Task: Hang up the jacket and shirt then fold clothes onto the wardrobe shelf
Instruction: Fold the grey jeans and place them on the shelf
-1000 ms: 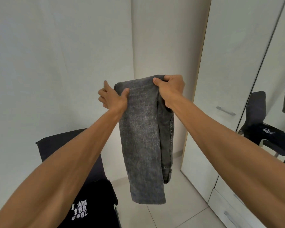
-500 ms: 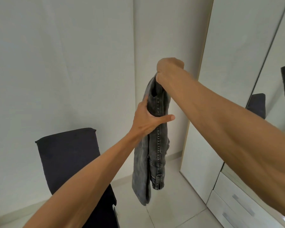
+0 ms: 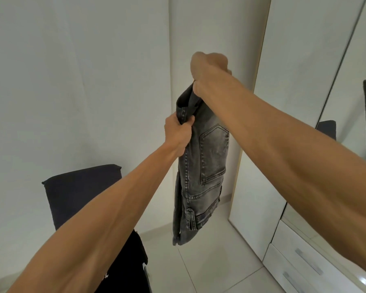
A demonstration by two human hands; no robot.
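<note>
A pair of grey washed jeans point(image 3: 205, 166), folded, hangs in the air in front of the corner wall, a back pocket facing me. My right hand point(image 3: 208, 67) is a fist gripping the jeans' top fold from above. Lower and to the left, my left hand point(image 3: 178, 134) pinches the near edge of the fold. The jeans' lower end dangles above the tiled floor. The white wardrobe point(image 3: 283, 102) stands to the right, its doors closed.
A dark chair point(image 3: 76, 193) stands at lower left against the wall, with a black printed T-shirt point(image 3: 127, 263) on its seat. Wardrobe drawers point(image 3: 304, 259) with metal handles sit at lower right. A mirrored door point(image 3: 351, 106) reflects the chair and jeans.
The jeans have turned so the back pocket faces me. My left hand went from pressing flat on the middle of the jeans to gripping the top edge. My right hand stayed up.
</note>
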